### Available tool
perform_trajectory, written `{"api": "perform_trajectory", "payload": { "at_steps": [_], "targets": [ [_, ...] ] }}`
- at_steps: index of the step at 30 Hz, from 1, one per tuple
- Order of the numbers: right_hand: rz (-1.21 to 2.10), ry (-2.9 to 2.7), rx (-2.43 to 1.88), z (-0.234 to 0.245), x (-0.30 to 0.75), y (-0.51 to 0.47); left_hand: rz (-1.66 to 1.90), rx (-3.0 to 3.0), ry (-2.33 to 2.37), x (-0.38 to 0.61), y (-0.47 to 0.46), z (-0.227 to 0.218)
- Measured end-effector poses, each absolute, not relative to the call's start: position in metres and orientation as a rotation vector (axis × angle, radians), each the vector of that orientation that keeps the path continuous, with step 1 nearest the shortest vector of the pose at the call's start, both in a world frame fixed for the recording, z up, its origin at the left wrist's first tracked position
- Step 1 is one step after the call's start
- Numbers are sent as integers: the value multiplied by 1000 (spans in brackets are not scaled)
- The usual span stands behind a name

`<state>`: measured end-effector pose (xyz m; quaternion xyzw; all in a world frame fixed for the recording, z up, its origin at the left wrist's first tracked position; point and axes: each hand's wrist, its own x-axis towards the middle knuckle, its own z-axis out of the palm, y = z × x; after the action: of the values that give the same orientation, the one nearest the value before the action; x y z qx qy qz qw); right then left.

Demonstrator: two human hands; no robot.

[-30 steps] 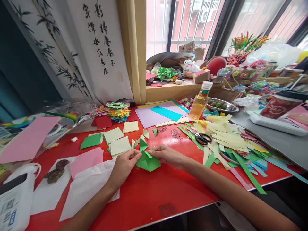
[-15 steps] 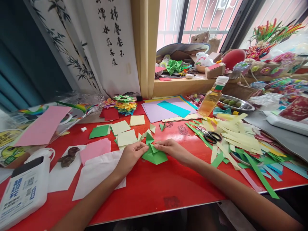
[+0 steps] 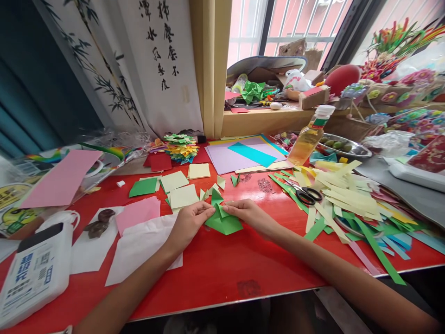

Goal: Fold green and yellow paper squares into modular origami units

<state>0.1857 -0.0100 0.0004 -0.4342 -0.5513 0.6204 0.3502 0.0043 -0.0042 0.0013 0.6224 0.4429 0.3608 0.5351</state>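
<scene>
A green folded paper [image 3: 225, 225] is held over the middle of the red tabletop [image 3: 222, 273]; whether it rests on the surface cannot be told. The left hand [image 3: 193, 221] pinches its 10 o'clock edge between thumb and forefinger, the remaining fingers curled in. The right hand [image 3: 248, 215] pinches a flap at 1 o'clock the same way, thumb and forefinger closed on the paper.

From that paper, cream paper squares [image 3: 183, 197] lie near at 10 o'clock, with a pink paper stack [image 3: 139, 212] at 9 and black-handled scissors [image 3: 308, 195] at 2, beside cut paper strips [image 3: 349, 199]. At 1 o'clock stands a bottle [image 3: 306, 141] of amber liquid, its green-and-red label too small to read.

At 8 o'clock a white container [image 3: 36, 276] carries blue print, slanted and blurred. The hanging scroll [image 3: 139, 55] at 11 bears black brushed Chinese characters, 水, 不 and 痕 among them, beside painted bamboo. At 2, the red cup [image 3: 429, 155] shows pale lettering, cut off by the frame.
</scene>
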Motion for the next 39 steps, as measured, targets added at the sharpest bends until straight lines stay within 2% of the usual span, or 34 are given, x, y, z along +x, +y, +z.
{"api": "perform_trajectory", "payload": {
  "at_steps": [18,29,39],
  "targets": [
    [1670,-1407,-1105,2,186,-12,867,1509,1101,8,-9,5],
    [1595,-1405,-1144,-6,185,-11,831,1543,1056,7,-6,7],
    [1480,-1671,-1144,-3,184,-14,848,1640,1101,8,-8,9]
  ]
}}
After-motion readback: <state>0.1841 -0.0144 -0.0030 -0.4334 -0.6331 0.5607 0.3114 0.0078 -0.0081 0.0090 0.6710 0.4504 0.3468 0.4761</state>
